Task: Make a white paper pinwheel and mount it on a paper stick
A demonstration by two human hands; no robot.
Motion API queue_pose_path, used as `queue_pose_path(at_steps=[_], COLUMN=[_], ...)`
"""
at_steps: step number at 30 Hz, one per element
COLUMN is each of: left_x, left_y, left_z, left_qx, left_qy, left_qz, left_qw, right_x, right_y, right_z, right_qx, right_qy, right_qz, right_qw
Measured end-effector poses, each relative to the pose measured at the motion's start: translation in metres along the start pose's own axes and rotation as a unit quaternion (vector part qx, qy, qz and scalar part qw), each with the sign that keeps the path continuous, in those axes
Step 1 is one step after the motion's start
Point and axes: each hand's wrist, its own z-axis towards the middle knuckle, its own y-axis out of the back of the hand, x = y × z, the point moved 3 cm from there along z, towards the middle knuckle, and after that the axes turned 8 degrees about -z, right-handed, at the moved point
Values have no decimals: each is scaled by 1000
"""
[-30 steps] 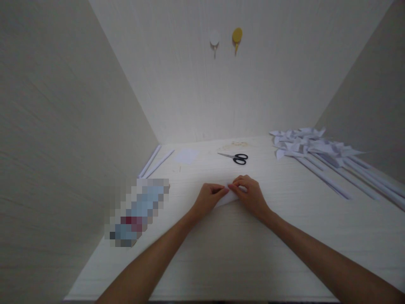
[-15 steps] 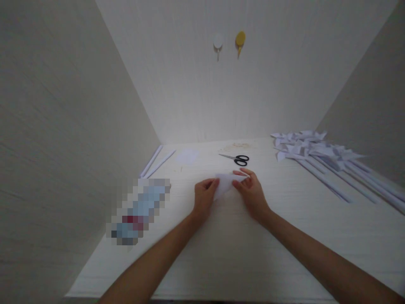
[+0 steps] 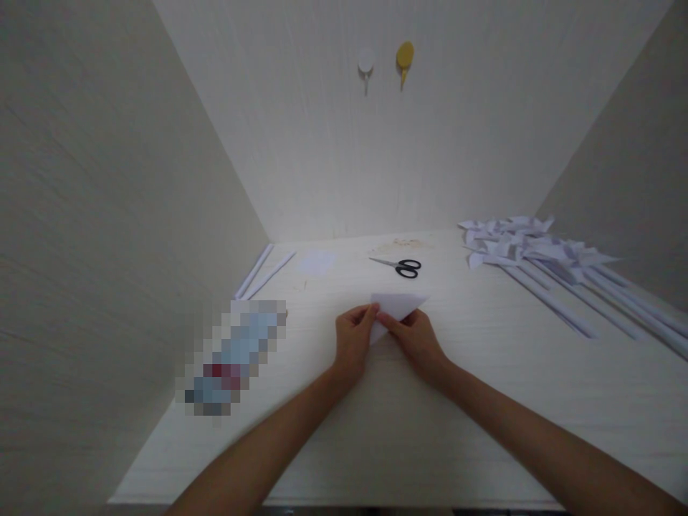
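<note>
White folded paper triangle (image 3: 396,306) sits lifted just above the middle of the pale wooden bench (image 3: 387,430), pinched from both sides. The left hand (image 3: 353,342) grips its near left corner between thumb and fingers, and the right hand (image 3: 416,340) closes on the lower edge right beside it, the two hands almost touching. Beyond the paper lie black-handled scissors (image 3: 400,266), apart from it. At the far right is a heap of white paper pinwheels on long white sticks (image 3: 542,258). Two thin white rolled paper sticks (image 3: 264,272) lie along the left wall.
</note>
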Motion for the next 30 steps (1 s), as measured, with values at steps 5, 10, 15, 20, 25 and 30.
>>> queue_pose_path(at_steps=[5, 10, 15, 20, 25, 30], left_x=[1, 3, 4, 5, 4, 3], left_y=[1, 1, 0, 1, 1, 0], left_z=[0, 2, 2, 1, 1, 0], left_qx=[11, 22, 30, 40, 37, 41], left_qy=[-3, -3, 7, 9, 2, 1], left_qz=[8, 5, -12, -14, 0, 15], left_qw=[1000, 1000, 999, 999, 999, 999], right_x=[5, 11, 11, 11, 14, 15], right_y=[0, 1, 1, 1, 1, 1], right_z=[-2, -2, -2, -3, -3, -3], right_qx=[6, -6, -3, -7, -1, -3], right_qy=[10, 10, 7, 4, 10, 21], right_qz=[-18, -46, -45, -55, -71, -87], right_qw=[1000, 999, 999, 998, 997, 996])
